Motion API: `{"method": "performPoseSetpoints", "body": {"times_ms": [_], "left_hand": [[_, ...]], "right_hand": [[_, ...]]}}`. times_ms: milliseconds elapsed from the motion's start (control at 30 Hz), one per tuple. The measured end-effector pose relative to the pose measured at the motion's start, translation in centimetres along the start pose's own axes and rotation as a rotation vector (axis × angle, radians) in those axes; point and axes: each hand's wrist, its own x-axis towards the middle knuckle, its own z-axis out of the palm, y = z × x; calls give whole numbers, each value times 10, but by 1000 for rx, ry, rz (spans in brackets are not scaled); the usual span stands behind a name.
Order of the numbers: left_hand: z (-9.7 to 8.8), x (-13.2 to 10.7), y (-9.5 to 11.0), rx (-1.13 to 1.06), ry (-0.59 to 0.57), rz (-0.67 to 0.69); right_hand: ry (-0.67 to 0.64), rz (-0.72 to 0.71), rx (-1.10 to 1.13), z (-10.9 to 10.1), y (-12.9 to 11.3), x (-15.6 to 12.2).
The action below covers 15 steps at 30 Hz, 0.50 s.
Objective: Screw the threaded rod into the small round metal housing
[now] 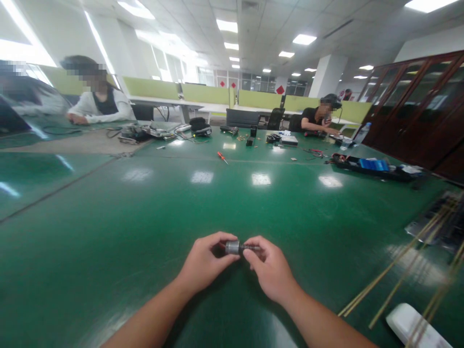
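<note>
In the head view, a small electric motor (232, 248) with a silvery cylinder body lies level between my hands, above the green table (232, 203). My left hand (206, 261) grips the body between thumb and fingers. A bit of something reddish shows at its left end, mostly hidden by the palm. My right hand (270, 266) pinches the thin dark shaft (250, 247) sticking out to the right; the fingers cover part of it. Further off, an orange-handled screwdriver (222, 157) lies on the table.
Thin sticks (395, 266) and a white rounded device (416, 326) lie at the right. A black tray (362, 166) holds blue items. Electronics (141, 133) and a water bottle (363, 133) stand along the far side, where several people sit.
</note>
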Motion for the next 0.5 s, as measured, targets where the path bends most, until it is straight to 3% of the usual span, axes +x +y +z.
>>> {"method": "performPoseSetpoints", "body": {"times_ms": [500], "left_hand": [[-1,0,2,11,15,9]], "right_hand": [[1,13,5,-1,-3,0]]}}
